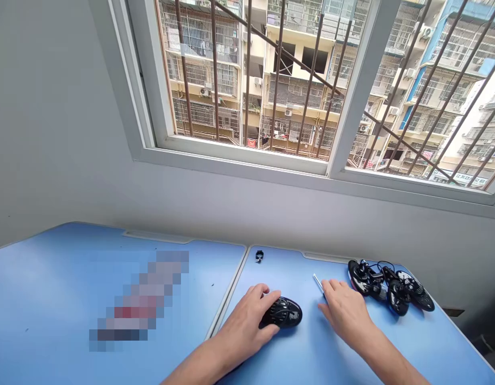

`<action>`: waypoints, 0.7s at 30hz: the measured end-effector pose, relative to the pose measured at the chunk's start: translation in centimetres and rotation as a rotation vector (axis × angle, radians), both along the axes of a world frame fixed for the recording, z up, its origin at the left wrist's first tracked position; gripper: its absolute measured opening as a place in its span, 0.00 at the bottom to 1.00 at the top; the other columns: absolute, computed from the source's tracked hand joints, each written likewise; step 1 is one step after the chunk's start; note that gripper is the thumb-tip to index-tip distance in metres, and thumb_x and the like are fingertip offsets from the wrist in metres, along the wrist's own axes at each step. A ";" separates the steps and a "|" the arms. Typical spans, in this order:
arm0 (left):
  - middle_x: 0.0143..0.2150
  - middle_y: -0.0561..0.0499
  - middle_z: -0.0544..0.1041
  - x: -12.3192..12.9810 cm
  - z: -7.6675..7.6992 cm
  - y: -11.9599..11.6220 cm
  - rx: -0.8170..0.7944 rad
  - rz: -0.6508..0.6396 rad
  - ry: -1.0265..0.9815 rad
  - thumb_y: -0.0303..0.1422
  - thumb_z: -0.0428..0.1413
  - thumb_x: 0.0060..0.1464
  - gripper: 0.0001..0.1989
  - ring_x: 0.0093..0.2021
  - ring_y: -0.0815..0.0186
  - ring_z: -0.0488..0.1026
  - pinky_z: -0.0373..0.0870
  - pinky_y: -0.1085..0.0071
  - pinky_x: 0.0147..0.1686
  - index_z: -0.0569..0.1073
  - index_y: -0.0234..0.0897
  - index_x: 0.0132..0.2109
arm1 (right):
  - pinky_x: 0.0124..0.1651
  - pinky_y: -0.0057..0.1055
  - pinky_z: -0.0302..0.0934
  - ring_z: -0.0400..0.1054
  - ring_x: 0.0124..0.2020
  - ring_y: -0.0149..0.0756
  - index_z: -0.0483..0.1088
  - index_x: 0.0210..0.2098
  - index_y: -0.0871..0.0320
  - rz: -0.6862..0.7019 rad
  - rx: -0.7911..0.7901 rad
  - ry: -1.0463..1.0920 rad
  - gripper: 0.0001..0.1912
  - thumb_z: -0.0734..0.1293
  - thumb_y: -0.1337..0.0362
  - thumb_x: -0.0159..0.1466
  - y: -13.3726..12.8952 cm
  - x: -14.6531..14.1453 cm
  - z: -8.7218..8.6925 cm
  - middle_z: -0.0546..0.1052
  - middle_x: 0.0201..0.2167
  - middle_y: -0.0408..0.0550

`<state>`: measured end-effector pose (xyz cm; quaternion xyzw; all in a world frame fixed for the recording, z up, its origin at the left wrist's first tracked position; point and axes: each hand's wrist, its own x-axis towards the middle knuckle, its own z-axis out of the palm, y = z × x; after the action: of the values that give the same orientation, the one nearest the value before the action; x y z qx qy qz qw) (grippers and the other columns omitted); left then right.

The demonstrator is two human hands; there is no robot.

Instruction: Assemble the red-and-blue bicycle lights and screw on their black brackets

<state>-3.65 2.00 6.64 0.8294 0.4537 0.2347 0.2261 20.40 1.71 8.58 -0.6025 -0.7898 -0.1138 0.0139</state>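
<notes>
On the blue table [39, 289], a small black part [259, 256] lies alone near the far edge. The left hand [243, 326] is half closed over a glossy black computer mouse [285, 313], holding it. The right hand [346, 313] is open, fingers spread, and a thin metal screwdriver [317, 282] lies just beside them; I cannot tell if they touch it. Careless movement of this hand could catch the wired black mouse parts [392, 286] and drag them.

Left hand [243, 326] is cupped over a glossy black plastic shell [283, 313] on the blue desk [392, 342], and right hand [346, 310] sits just beside a thin metal rod [318, 283]. Past that there's a heap of black parts [387, 286] with wires, plus one tiny black piece [259, 256] near the desk's back edge.
</notes>
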 end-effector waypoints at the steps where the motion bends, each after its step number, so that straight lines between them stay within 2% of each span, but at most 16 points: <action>1: 0.48 0.48 0.69 0.0 -0.3 0.1 0.003 -0.012 0.001 0.23 0.54 0.47 0.24 0.48 0.57 0.69 0.68 0.62 0.49 0.69 0.45 0.52 | 0.35 0.36 0.64 0.74 0.41 0.49 0.69 0.48 0.60 0.090 0.021 0.072 0.16 0.69 0.70 0.60 -0.3 -0.2 0.1 0.78 0.42 0.56; 3: 0.50 0.47 0.70 -0.1 -0.8 0.1 -0.005 -0.047 -0.014 0.22 0.53 0.48 0.29 0.49 0.57 0.70 0.69 0.61 0.50 0.65 0.46 0.58 | 0.41 0.38 0.67 0.73 0.44 0.47 0.64 0.55 0.59 0.300 0.023 0.241 0.25 0.71 0.66 0.60 -0.8 -0.8 -0.1 0.77 0.48 0.55; 5: 0.57 0.45 0.68 -0.2 -1.5 0.1 -0.001 -0.073 -0.036 0.21 0.52 0.49 0.35 0.55 0.56 0.69 0.67 0.59 0.55 0.59 0.45 0.64 | 0.45 0.39 0.68 0.72 0.46 0.46 0.60 0.59 0.58 0.438 -0.028 0.354 0.32 0.73 0.64 0.58 -1.2 -1.7 -1.0 0.76 0.50 0.54; 8: 0.67 0.37 0.58 -0.3 -2.3 -0.1 0.056 -0.057 -0.021 0.19 0.50 0.49 0.37 0.65 0.49 0.57 0.59 0.52 0.62 0.53 0.38 0.67 | 0.45 0.44 0.69 0.72 0.45 0.50 0.59 0.59 0.61 0.436 -0.055 0.368 0.34 0.73 0.66 0.57 -1.4 -2.8 -2.8 0.76 0.49 0.57; 10: 0.68 0.33 0.54 -0.2 -2.4 -0.4 0.112 -0.037 0.007 0.20 0.50 0.49 0.36 0.67 0.46 0.53 0.58 0.48 0.63 0.54 0.34 0.66 | 0.44 0.45 0.69 0.73 0.44 0.51 0.60 0.59 0.62 0.388 -0.047 0.362 0.31 0.71 0.68 0.58 -1.3 -3.2 -3.7 0.76 0.48 0.59; 15: 0.67 0.33 0.58 0.3 -0.9 -1.4 0.205 -0.054 0.046 0.26 0.57 0.47 0.30 0.64 0.42 0.58 0.63 0.45 0.58 0.65 0.35 0.59 | 0.42 0.45 0.70 0.73 0.42 0.51 0.60 0.58 0.62 0.385 -0.046 0.419 0.28 0.68 0.69 0.59 -0.7 -2.8 -4.2 0.77 0.46 0.58; 18: 0.63 0.38 0.66 0.5 -0.1 -1.0 0.241 -0.038 -0.026 0.28 0.53 0.54 0.19 0.61 0.47 0.63 0.66 0.48 0.57 0.69 0.37 0.54 | 0.40 0.44 0.70 0.73 0.40 0.49 0.58 0.58 0.60 0.468 -0.023 0.463 0.28 0.68 0.69 0.60 -0.3 -2.2 -4.2 0.77 0.47 0.56; 21: 0.59 0.40 0.70 0.1 -0.1 -0.1 0.211 -0.032 -0.095 0.26 0.50 0.56 0.17 0.60 0.51 0.66 0.67 0.53 0.57 0.71 0.37 0.52 | 0.40 0.43 0.70 0.72 0.41 0.47 0.53 0.61 0.56 0.566 0.036 0.529 0.31 0.66 0.69 0.61 0.1 -1.8 -4.6 0.76 0.50 0.55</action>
<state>-3.55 1.86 6.50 0.8436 0.4021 0.3166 0.1623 18.59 1.81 3.94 -0.3689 -0.8919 0.0399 0.2585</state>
